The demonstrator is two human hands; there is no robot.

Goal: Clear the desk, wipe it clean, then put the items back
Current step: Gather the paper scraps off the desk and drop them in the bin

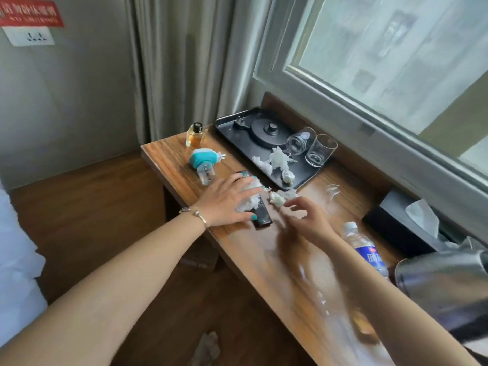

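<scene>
1. Red sign (pixel 31 15) w/ white lettering, upper left of frame; text too blurred to read.
2. White wall socket (pixel 31 36) just below the sign.
3. Grey curtain (pixel 174 62) hanging top centre, reaching down behind the far corner.
4. Window (pixel 390 54) fills upper right; pale frame, blurred view outside.
5. Wood floor (pixel 87 207) mid-left and along bottom centre.
6. White bedding (pixel 15 260) at left edge.
7. Crumpled scrap (pixel 206 347) on the floor, bottom centre; can't tell what it is.
</scene>
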